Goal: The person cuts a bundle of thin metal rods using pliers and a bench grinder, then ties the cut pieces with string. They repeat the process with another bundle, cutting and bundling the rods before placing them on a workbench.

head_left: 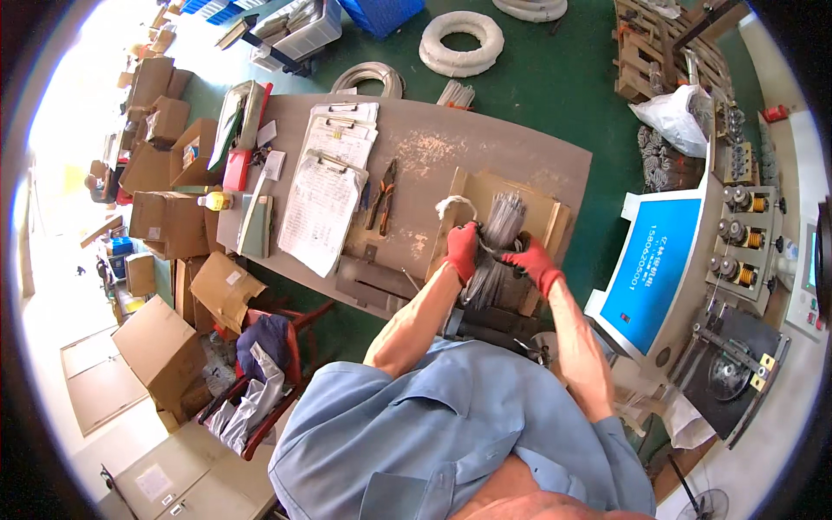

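Note:
A bundle of thin grey metal rods [504, 221] lies lengthwise in a shallow wooden tray [548, 227] on the table. Both of my hands wear red gloves. At the bundle's left side, my left hand [462, 251] is closed on a dark strip [494, 254] that crosses over the rods. My right hand [534, 263] pinches the strip's other end on the right side. A whitish cord [455, 204] loops out just beyond my left hand, over the tray's edge. Where the cord leads under my fingers is hidden.
Pliers [381, 198] and clipboards with papers [325, 195] lie to the left on the brown table [433, 139]. At the right stands a machine with a blue panel [652, 260]. Cardboard boxes [160, 225] and a red chair [295, 347] are at the left. Wire coils [461, 62] sit beyond.

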The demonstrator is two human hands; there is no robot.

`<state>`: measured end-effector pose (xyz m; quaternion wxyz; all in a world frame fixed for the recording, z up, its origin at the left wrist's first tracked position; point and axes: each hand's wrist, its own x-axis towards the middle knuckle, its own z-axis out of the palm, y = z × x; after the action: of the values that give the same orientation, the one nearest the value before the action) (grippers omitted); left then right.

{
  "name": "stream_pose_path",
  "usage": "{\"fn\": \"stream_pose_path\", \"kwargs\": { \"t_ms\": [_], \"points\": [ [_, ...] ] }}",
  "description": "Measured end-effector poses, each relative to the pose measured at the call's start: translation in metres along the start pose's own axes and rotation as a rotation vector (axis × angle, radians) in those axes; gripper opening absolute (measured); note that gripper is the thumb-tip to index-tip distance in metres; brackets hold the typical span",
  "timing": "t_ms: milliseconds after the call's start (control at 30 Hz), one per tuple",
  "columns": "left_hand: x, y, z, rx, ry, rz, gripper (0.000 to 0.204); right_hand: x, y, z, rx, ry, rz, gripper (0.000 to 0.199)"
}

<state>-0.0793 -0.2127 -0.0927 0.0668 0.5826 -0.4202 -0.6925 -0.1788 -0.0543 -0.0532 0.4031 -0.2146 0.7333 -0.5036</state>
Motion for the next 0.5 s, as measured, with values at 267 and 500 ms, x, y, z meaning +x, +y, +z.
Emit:
{"fn": "stream_pose_path", "kwargs": {
  "t_ms": [267,500],
  "points": [
    [-0.131,0.087,-0.008,-0.359,-0.121,0.191,0.017,-0.063,-0.164,-0.008,-0.606,-0.181,-0.048,0.052],
    [-0.165,0.075,-0.025,-0.320,-0.217,0.421,0.014,-0.112,-0.172,-0.002,-0.590,-0.050,-0.271,0.041]
  ]
}}
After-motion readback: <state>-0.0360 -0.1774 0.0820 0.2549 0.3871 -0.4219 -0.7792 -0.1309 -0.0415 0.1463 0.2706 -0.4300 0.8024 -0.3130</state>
